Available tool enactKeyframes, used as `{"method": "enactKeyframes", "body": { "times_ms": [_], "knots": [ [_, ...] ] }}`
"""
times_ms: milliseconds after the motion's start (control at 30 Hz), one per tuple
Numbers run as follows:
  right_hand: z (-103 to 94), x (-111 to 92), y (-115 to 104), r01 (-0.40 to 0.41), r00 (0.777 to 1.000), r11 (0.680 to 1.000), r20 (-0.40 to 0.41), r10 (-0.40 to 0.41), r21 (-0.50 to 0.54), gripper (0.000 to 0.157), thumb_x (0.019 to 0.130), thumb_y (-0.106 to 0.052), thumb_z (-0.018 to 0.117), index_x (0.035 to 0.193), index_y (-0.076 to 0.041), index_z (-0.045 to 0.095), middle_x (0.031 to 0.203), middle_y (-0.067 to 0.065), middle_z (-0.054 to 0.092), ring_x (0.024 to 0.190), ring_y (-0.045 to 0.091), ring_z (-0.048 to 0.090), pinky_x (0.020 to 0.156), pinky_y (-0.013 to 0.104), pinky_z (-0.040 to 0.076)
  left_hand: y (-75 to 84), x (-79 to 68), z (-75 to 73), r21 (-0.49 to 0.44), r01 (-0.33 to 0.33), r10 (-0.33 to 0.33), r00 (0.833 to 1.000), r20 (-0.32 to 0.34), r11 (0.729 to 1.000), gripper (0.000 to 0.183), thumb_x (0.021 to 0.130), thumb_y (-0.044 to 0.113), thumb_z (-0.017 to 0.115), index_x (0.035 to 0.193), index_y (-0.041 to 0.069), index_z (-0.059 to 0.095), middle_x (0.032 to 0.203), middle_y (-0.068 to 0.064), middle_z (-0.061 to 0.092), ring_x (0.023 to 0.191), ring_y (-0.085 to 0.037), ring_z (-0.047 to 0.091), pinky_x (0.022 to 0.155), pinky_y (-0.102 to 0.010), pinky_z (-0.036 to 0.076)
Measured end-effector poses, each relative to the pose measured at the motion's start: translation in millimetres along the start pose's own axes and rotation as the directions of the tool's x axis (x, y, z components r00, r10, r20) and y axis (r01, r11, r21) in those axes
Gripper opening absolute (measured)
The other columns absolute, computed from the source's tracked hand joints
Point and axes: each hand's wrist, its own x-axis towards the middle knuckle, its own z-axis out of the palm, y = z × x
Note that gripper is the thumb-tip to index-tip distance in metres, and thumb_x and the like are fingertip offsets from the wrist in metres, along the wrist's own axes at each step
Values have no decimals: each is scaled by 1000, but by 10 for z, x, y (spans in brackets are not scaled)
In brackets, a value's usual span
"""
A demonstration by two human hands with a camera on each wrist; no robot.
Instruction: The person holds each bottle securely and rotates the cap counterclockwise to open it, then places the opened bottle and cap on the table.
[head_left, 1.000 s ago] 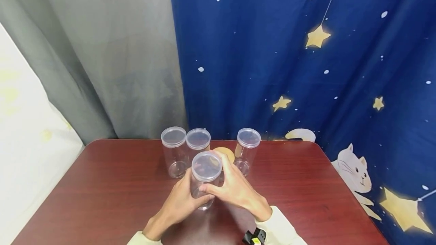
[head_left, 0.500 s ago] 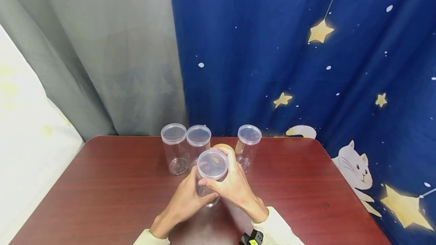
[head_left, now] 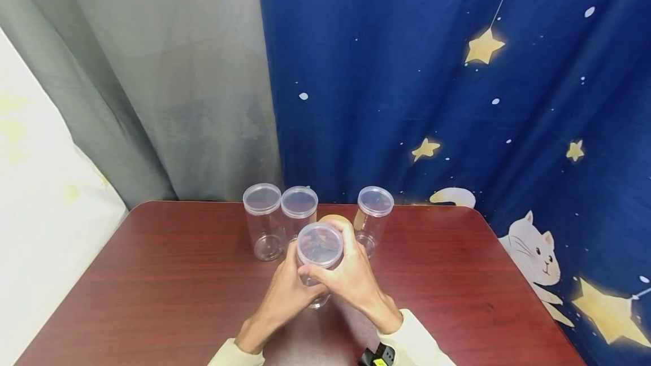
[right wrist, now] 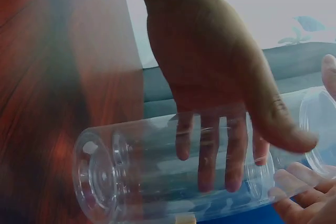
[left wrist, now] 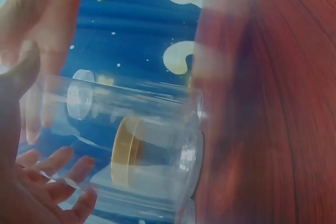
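Observation:
Both hands hold a clear plastic jar [head_left: 320,247] with a clear lid, upright at the middle of the table. My left hand [head_left: 287,292] grips its body from the left, fingers spread behind the wall and visible through the plastic in the right wrist view. Higher up, my right hand [head_left: 353,275] curls round the lid end from the right, thumb across the near side. Behind the fingers, a yellow-lidded jar [head_left: 337,219] is mostly hidden; its yellow lid [left wrist: 125,150] shows through the held jar in the left wrist view.
Two clear lidded jars, one at the far left [head_left: 261,208] and one beside it [head_left: 299,208], stand near the back edge. Another clear jar [head_left: 375,208] stands right of the hands. Behind the red-brown table [head_left: 168,281] hang a grey curtain [head_left: 198,100] and a starry blue curtain [head_left: 366,83].
Both hands and the gripped jar have shifted slightly to the right, now covering more of the yellow-lidded jar. The other jars keep their places on the table.

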Motion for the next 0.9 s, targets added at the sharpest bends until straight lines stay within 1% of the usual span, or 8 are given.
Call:
{"method": "enactKeyframes", "body": {
  "times_ms": [100, 167, 233, 400, 467, 600, 733, 900],
  "knots": [
    [-4, 8, 12, 12, 1000, 1000, 9, -12, 0, 84, 64, -35, 94, 133, -21, 47, 124, -5, 60, 110, 16, 62, 94, 35, 49, -8, 12, 6, -3, -12, 12, 1000, -8, 1000, 91, 61, 24, 94, 136, 11, 44, 115, -5, 68, 104, -15, 64, 89, -38, 54],
    [-11, 19, 15, 15, 1000, 1000, 10, -15, -5, 84, 64, -36, 94, 133, -22, 47, 124, -6, 60, 110, 16, 62, 94, 35, 49, -17, 26, 3, -11, -15, 15, 1000, -1, 1000, 89, 62, 24, 93, 135, 11, 45, 116, -5, 67, 104, -14, 64, 90, -37, 54],
    [-18, 25, 21, 14, 1000, 1000, 7, -14, -9, 83, 64, -35, 94, 132, -21, 48, 125, -6, 60, 110, 16, 62, 94, 34, 49, -24, 40, -2, -19, -11, 12, 1000, 10, 1000, 87, 62, 25, 93, 134, 12, 46, 117, -4, 67, 105, -14, 63, 90, -36, 54],
    [-27, 30, 50, 24, 1000, 1000, 4, -24, -10, 82, 64, -32, 94, 131, -17, 50, 125, -6, 61, 110, 12, 62, 94, 31, 48, -43, 59, -11, -4, -12, 12, 1000, 29, 1000, 85, 63, 26, 92, 133, 13, 46, 118, -2, 65, 106, -12, 62, 91, -36, 53],
    [-20, 29, 69, 29, 1000, 1000, 5, -29, -3, 81, 64, -31, 94, 130, -17, 51, 125, -7, 61, 110, 11, 61, 95, 30, 48, -52, 56, -18, -3, -4, 4, 999, 36, 1000, 84, 63, 26, 92, 133, 14, 46, 117, 0, 65, 106, -12, 62, 91, -36, 53],
    [-11, 21, 112, 36, 999, 999, 6, -36, 16, 77, 65, -29, 94, 129, -19, 52, 124, -6, 63, 110, 12, 62, 94, 30, 49, -68, 44, -17, -29, 29, -28, 998, 57, 999, 84, 62, 27, 92, 133, 17, 47, 117, 3, 64, 105, -11, 61, 91, -36, 53],
    [-22, 3, 158, 46, 999, 999, 7, -46, 13, 75, 66, -27, 93, 128, -14, 54, 121, -2, 66, 106, 15, 64, 91, 31, 50, -81, 41, 5, -58, 58, -53, 994, 91, 997, 87, 63, 28, 91, 138, 22, 46, 120, 5, 63, 106, -10, 61, 93, -37, 52],
    [-52, 2, 171, 0, 999, 1000, 36, -1, 11, 75, 65, -28, 93, 128, -17, 53, 116, -4, 67, 101, 15, 65, 86, 34, 52, -87, 60, 9, -90, 71, -59, 990, 128, 993, 88, 64, 25, 88, 141, 25, 44, 119, 5, 65, 104, -10, 62, 93, -37, 52]
  ]
}}
